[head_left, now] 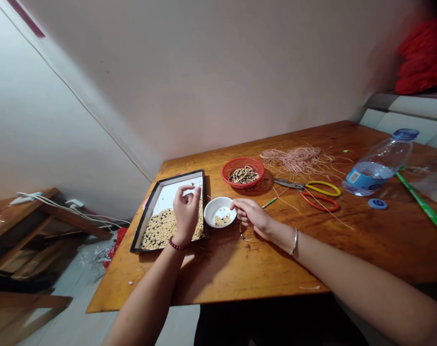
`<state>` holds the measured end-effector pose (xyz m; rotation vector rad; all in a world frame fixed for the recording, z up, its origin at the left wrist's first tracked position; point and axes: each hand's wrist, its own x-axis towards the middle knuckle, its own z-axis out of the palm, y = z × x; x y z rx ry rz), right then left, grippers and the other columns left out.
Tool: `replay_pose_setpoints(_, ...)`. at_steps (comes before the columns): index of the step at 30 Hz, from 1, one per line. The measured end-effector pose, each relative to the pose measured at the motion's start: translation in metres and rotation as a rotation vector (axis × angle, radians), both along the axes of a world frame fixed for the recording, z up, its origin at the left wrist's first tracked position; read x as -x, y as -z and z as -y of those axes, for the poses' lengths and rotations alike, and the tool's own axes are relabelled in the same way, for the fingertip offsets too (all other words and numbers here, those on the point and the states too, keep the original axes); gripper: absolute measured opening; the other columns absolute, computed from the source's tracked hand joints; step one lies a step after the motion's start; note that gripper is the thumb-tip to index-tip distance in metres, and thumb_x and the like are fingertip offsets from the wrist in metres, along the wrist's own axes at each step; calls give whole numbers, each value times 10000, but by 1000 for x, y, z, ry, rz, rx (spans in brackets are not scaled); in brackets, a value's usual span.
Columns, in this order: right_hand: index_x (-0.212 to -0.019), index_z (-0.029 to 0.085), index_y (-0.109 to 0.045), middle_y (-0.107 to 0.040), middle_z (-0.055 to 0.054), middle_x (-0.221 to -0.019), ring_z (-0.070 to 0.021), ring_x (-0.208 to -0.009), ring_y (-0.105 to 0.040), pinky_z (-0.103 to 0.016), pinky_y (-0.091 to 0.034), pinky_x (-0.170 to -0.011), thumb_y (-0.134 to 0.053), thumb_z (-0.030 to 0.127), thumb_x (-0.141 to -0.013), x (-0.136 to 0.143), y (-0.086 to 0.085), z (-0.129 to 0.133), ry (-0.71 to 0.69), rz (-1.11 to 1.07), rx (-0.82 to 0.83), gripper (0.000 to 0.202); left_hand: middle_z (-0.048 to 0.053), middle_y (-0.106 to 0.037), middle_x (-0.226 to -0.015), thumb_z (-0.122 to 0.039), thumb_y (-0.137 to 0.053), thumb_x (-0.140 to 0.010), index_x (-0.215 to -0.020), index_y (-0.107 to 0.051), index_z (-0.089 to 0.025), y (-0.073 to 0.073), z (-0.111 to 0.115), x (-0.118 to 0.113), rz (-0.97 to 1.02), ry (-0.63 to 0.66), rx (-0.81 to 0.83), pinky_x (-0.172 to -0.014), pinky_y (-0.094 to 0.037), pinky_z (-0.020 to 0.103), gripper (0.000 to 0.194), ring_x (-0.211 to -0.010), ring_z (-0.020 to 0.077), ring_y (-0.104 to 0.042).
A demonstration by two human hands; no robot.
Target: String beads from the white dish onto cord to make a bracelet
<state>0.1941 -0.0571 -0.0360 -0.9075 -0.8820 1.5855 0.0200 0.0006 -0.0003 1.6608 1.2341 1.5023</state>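
Observation:
My left hand [187,211] is raised over a black-rimmed tray [137,230] of cream and dark beads [158,228]; its thumb and index finger are curled close together, and whatever may be between them is too small to make out. At the right rim of a small white bowl [210,218] with a few beads in it, my right hand [249,215] is closed in a pinch. A short beaded strand [241,230] on a thin thread hangs below my right hand. What exactly its fingertips hold is too small to see.
Behind the bowl stands a red basket [259,180] of strung beads. Scissors [321,188] with yellow and red handles, pink thread [297,159], a water bottle [380,166], a blue cap [377,203] and a green stick [422,204] lie to the right. The table's front edge is near my forearms.

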Motion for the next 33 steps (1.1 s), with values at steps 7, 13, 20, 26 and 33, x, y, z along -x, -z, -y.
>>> replay_pose_setpoints(7,-732,169,-524,-278,114,-452,-44,-365,-184,-197,-96,-366,-569,417,-756,4,8,-5,-38,133,-33,253,-43,-426,-514,-361,-562,-848,-1020,-685,-175,7,17,-11,-508,549,-37,-463,-243,204,282,-481,88,-312)
replay_pose_setpoints(13,-678,178,-514,-266,109,-415,-42,-337,-172,-200,-89,-354,-547,440,-785,4,12,-7,-64,178,-50,284,-51,-416,-511,-341,-558,-847,-987,-701,-183,14,11,-8,-600,479,-71,-481,-234,201,255,-493,85,-288)
replay_pose_setpoints(20,-661,190,-509,-255,107,-400,-50,-338,-167,-200,-89,-359,-530,443,-792,3,10,-5,-27,176,-84,286,-55,-380,-504,-377,-524,-869,-822,-684,-169,14,10,-7,-692,440,-103,-487,-219,207,266,-491,88,-290)
replay_pose_setpoints(26,-584,195,-475,-306,82,-413,-60,-365,-223,-213,-132,-383,-526,411,-779,4,15,-7,150,211,-198,295,-56,-399,-492,-383,-531,-868,-808,-676,-174,14,8,-5,-706,332,-160,-493,-243,205,262,-470,84,-326)
replay_pose_setpoints(33,-550,196,-434,-312,71,-450,-61,-399,-226,-221,-146,-409,-531,404,-777,2,19,-10,224,227,-262,322,-34,-495,-517,-388,-532,-865,-803,-677,-179,12,1,0,-728,235,-165,-504,-293,204,262,-482,90,-404)
